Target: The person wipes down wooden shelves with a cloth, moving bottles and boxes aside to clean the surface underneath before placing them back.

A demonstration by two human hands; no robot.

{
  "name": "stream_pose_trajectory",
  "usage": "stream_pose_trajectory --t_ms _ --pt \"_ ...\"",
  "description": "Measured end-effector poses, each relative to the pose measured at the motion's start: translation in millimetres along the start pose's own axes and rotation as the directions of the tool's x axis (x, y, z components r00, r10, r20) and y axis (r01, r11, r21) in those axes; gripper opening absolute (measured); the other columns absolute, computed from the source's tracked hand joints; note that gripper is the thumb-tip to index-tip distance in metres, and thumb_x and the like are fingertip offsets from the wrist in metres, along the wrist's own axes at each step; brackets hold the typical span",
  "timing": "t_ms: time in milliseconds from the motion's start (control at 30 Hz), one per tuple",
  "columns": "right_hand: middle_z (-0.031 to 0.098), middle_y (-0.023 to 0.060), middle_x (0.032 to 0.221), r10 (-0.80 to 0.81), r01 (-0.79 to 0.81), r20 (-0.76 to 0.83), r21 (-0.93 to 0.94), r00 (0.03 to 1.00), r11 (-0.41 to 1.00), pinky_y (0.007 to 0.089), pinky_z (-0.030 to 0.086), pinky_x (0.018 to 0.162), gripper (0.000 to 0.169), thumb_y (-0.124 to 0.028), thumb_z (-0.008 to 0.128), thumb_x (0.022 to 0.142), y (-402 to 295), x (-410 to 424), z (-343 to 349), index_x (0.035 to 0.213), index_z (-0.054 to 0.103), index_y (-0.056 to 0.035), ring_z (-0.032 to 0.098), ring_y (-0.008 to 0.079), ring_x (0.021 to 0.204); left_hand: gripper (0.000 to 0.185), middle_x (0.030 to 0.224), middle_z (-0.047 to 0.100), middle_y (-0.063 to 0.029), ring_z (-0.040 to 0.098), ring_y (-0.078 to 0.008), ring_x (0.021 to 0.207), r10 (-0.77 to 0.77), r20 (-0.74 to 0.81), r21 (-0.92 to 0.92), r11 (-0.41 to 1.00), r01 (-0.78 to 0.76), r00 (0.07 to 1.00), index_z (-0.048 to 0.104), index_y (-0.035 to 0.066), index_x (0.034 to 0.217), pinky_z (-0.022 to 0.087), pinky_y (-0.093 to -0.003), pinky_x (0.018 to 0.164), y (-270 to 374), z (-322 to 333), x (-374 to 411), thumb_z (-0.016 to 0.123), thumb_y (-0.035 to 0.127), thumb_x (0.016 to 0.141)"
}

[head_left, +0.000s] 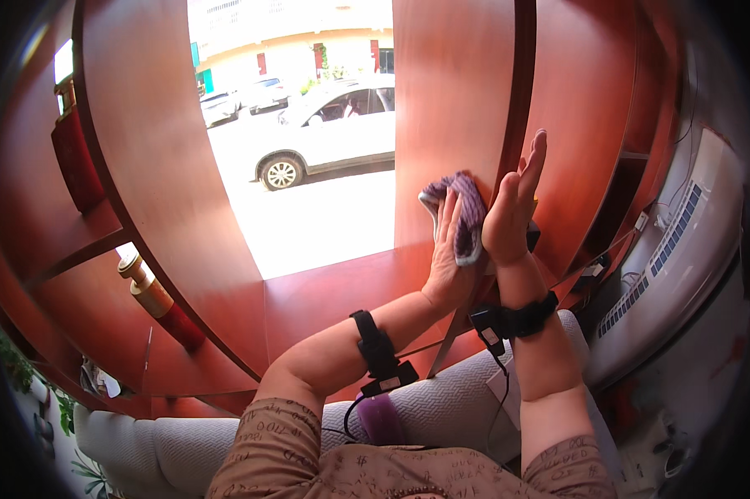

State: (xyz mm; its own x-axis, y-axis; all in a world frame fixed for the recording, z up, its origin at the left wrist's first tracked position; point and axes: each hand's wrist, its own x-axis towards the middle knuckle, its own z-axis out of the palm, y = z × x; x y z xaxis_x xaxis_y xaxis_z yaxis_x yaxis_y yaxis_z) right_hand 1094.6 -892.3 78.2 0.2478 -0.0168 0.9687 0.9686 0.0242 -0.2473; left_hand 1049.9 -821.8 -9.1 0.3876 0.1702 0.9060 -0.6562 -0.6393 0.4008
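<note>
My left hand (446, 256) presses a purple ribbed cloth (471, 203) with a pale edge against the inner side of a reddish wooden shelf unit (456, 81). Its fingers lie straight along the cloth, which bunches up around them. Beside it, my right hand (513, 209) is held upright by the dark front edge (519, 93) of the upright panel. Its fingers point upward, and it holds nothing. Whether its palm touches that edge cannot be told. Both forearms wear black straps with small boxes and cables.
A bright opening in the unit shows a white car (343, 131) outside. Red-and-gold bottles (156, 305) stand in the left compartments. A white air conditioner (662, 262) stands at right. Below me are a grey sofa (194, 436) and a purple object (380, 418).
</note>
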Motion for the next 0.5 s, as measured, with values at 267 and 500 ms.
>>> stream_pose_trajectory --t_ms 267,500 --pt "0.009 0.0174 0.152 0.089 -0.09 0.039 0.024 0.995 0.996 0.0405 0.013 0.113 0.063 -0.04 0.022 0.099 1 -4 -5 0.145 0.007 -0.0001 0.011 0.0297 0.141 0.051 0.149 0.018 -0.0218 0.017 -0.0356 0.139 0.345 -0.047 -0.141 0.927 -0.348 0.938 0.031 0.001 0.139 0.018 -0.0382 0.112 34 -31 207 0.041 0.006 0.089" --pt "0.018 0.0218 0.148 0.056 -0.056 0.007 0.016 0.998 0.998 0.0382 0.017 0.111 0.065 -0.041 0.024 0.099 -1 -1 -4 0.141 0.013 0.0067 0.019 0.0319 0.138 0.055 0.13 0.048 -0.0186 0.046 -0.0294 0.12 0.027 -0.218 0.357 0.933 0.054 0.975 0.022 0.008 0.144 0.037 -0.0426 0.097 -84 7 33 0.025 0.04 0.098"
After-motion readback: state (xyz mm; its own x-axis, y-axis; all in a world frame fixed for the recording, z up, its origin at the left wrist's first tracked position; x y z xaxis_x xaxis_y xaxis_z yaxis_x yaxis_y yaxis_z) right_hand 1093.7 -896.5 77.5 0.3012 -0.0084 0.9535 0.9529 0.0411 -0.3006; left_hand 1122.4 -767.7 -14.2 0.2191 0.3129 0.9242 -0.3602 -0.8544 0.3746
